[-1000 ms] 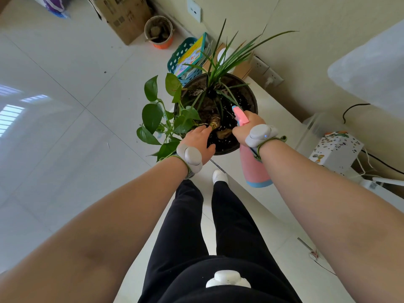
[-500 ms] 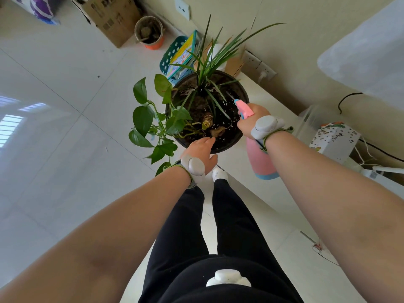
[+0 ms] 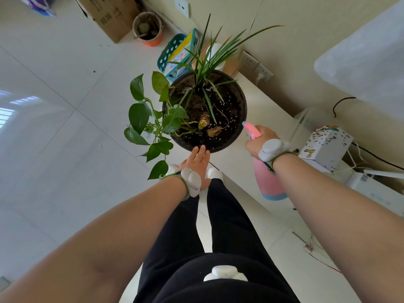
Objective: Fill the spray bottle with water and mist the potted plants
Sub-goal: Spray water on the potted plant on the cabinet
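Indoor room, domestic in look, most likely a home. Glossy white floor tiles (image 3: 54, 149). Cream painted wall (image 3: 306, 51) with a switch plate (image 3: 181, 6) and low sockets (image 3: 263, 73), one with a plug in it. Household clutter along the wall: cardboard box (image 3: 111, 14), soil-stained bucket (image 3: 148, 29), teal plastic basket (image 3: 169, 52) holding picture books (image 3: 182, 51). Potted plant (image 3: 229, 110) on a white surface (image 3: 273, 110). Spotted white box (image 3: 325, 145) and loose black cable (image 3: 341, 100) at right.

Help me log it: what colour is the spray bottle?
The spray bottle is pink, blue at its base; head view.
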`<state>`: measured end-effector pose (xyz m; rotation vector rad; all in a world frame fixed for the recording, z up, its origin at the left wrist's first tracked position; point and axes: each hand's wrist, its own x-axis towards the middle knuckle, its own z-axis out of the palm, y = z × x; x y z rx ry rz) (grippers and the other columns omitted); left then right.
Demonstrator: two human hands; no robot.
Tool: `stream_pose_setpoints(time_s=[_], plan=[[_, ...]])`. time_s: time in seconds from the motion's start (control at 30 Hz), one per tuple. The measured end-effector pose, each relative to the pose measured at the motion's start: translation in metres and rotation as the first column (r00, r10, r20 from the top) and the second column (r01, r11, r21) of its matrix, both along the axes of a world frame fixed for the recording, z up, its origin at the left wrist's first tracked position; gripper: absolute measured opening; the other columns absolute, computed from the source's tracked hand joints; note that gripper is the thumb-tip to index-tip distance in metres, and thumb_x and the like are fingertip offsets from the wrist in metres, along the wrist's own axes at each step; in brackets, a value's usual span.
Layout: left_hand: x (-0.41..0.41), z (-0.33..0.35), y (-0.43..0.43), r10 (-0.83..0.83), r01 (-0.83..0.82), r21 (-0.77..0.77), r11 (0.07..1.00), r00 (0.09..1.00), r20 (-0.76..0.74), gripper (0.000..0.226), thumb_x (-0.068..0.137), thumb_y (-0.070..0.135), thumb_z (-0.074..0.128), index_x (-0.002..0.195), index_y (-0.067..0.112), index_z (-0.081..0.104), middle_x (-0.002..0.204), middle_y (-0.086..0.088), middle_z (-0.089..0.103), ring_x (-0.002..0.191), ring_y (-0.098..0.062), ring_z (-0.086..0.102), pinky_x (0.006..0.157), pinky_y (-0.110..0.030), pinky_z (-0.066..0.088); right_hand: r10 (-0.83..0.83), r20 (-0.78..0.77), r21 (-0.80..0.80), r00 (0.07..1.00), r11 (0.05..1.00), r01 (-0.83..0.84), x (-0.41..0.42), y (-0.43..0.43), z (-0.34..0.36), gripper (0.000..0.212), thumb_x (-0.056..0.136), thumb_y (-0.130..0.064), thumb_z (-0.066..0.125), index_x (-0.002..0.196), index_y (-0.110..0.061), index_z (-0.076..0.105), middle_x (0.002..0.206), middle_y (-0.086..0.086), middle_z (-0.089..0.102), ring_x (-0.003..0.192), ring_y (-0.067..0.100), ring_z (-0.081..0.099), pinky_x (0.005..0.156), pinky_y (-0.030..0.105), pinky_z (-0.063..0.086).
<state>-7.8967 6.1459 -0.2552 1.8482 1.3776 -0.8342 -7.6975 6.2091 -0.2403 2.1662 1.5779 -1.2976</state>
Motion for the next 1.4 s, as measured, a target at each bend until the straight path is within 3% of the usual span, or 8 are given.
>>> stream_pose_setpoints(time_s=[0.17,0.33,0.57,0.8,0.93,1.03,1.2,1.4], plan=[[0.004,0.005,-0.002,-0.006,0.006,0.014,1.000,1.000,-0.003,0.076,0.097,0.031,0.046,0.150,0.010,-0.003,0.159,-0.006,-0.012,0.146,-0.025,-0.010,0.115,-0.039,0.026,-0.009,-0.040,0.000,0.999,1.000,0.009,-0.010,-0.015,-0.003,0.011,0.086,-0.020,0.046,0.086,-0.017,0.057,0.077,0.002,0.057,0.070,0.031,0.052,0.068,0.031,0.044],[0.004,0.008,-0.004,0.009,-0.009,0.007,1.000,1.000,-0.002,0.078,0.096,0.028,0.048,0.150,0.009,-0.005,0.158,-0.006,-0.014,0.146,-0.025,-0.012,0.110,-0.042,0.034,-0.023,-0.096,0.049,0.995,0.998,0.028,-0.021,-0.005,-0.002,0.016,0.090,-0.017,0.046,0.097,-0.012,0.059,0.084,0.014,0.058,0.070,0.029,0.048,0.066,0.029,0.038],[0.005,0.011,-0.005,0.039,-0.039,-0.014,0.999,0.999,-0.008,0.085,0.093,0.030,0.053,0.150,0.011,-0.007,0.158,-0.004,-0.017,0.145,-0.023,-0.014,0.103,-0.045,0.042,0.072,-0.082,0.069,0.994,0.995,-0.067,-0.039,0.031,0.009,0.007,0.084,-0.013,0.047,0.079,-0.018,0.049,0.069,-0.002,0.047,0.061,0.024,0.040,0.058,0.028,0.034],[0.004,0.009,-0.001,-0.045,0.045,0.005,0.999,0.999,0.008,0.077,0.097,0.031,0.045,0.149,0.006,-0.007,0.158,-0.011,-0.015,0.145,-0.027,-0.014,0.116,-0.034,0.011,0.159,-0.143,0.052,0.977,0.987,-0.152,-0.066,0.035,0.013,0.030,0.084,-0.009,0.049,0.064,-0.025,0.034,0.062,-0.002,0.040,0.055,0.020,0.036,0.050,0.027,0.026],[0.000,0.006,0.000,-0.056,0.056,0.000,0.998,0.998,0.021,0.081,0.096,0.032,0.048,0.149,0.004,-0.006,0.157,-0.014,-0.014,0.145,-0.029,-0.014,0.117,-0.033,-0.001,0.168,-0.149,0.031,0.975,0.986,-0.165,-0.079,0.032,0.011,0.018,0.082,-0.008,0.050,0.093,-0.017,0.061,0.090,0.008,0.066,0.083,0.035,0.061,0.071,0.037,0.053],[-0.001,0.003,0.000,-0.058,0.058,0.000,0.998,0.997,0.048,0.082,0.095,0.033,0.050,0.148,0.003,-0.005,0.157,-0.015,-0.013,0.145,-0.030,-0.013,0.116,-0.033,-0.003,0.165,-0.121,0.060,0.979,0.985,-0.159,-0.080,0.032,0.010,0.038,0.084,-0.009,0.048,0.120,-0.006,0.057,0.112,0.016,0.066,0.103,0.040,0.061,0.090,0.048,0.052],[-0.011,-0.007,-0.005,0.083,-0.084,0.019,0.996,0.996,0.035,0.088,0.090,0.038,0.054,0.150,0.017,-0.006,0.157,-0.007,-0.019,0.145,-0.026,-0.015,0.117,-0.043,0.017,0.095,-0.147,0.127,0.985,0.989,-0.076,-0.069,0.040,0.007,0.006,0.085,-0.011,0.048,0.089,-0.008,0.050,0.071,0.003,0.048,0.062,0.027,0.046,0.061,0.031,0.039],[-0.033,-0.024,-0.013,0.163,-0.159,0.073,0.985,0.985,-0.054,0.097,0.086,0.038,0.060,0.149,0.021,-0.012,0.155,-0.008,-0.026,0.145,-0.027,-0.014,0.116,-0.045,0.013,0.118,-0.145,0.112,0.982,0.988,-0.102,-0.073,0.043,0.001,0.005,0.084,-0.014,0.049,0.081,-0.011,0.052,0.068,-0.001,0.045,0.061,0.022,0.042,0.058,0.027,0.033]])
